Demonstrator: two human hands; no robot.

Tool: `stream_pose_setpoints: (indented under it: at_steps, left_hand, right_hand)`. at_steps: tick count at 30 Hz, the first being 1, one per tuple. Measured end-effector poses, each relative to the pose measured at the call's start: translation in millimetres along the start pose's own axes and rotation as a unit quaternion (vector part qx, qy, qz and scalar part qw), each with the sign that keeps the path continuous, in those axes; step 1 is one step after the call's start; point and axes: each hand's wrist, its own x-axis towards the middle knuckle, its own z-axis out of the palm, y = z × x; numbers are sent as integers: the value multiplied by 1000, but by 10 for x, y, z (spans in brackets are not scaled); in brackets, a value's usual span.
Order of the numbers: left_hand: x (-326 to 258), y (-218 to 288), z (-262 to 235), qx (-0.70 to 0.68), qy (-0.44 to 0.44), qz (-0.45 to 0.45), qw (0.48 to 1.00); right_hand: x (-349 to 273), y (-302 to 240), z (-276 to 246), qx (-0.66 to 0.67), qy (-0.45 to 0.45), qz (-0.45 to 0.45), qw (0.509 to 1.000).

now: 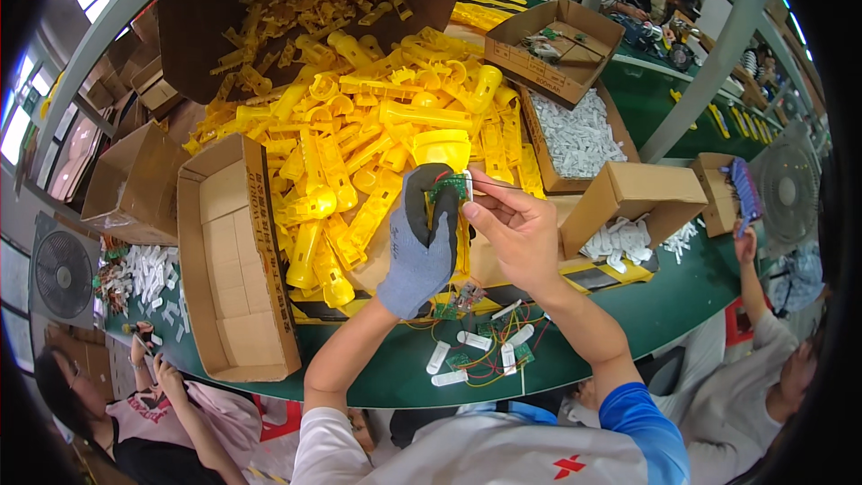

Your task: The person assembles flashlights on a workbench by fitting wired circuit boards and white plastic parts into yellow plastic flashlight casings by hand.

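Observation:
My left hand (418, 247), in a blue-grey glove with dark fingers, is closed around a yellow plastic housing (442, 149) whose wide end points away from me. A small green circuit board (445, 184) shows between the gloved fingers, against the housing. My bare right hand (523, 235) pinches at the board's right edge, thumb and fingertips on a small white part (469, 185). A thin dark wire (496, 182) runs rightward across its fingers. Below my hands, several white plastic pieces (474, 339) and green boards (458, 361) joined by coloured wires lie on the table.
A heap of yellow housings (359, 117) lies beyond my hands. An open cardboard box (238, 278) stands at left; at right are a box of white parts (579, 130) and a tilted carton (637, 202). People sit on both sides of the green table (359, 386).

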Motion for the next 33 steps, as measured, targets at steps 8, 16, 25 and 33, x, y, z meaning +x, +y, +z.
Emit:
stream_pose_setpoints:
  at_steps: [8, 16, 25, 33]
  left_hand:
    - [-17, 27, -6, 15, -8, 1, 1000]
    - [-42, 66, -42, 11, -29, 13, 999]
    - [-53, 251, -82, -42, -55, -33, 997]
    - [-106, 501, -507, 36, -415, -291, 861]
  right_hand:
    - [-41, 35, -21, -22, 13, 0, 1000]
    - [-44, -75, -42, -253, -1, -208, 945]
    - [-160, -391, -33, -396, -89, -245, 880]
    - [-647, -566, -562, -429, -74, -26, 900]
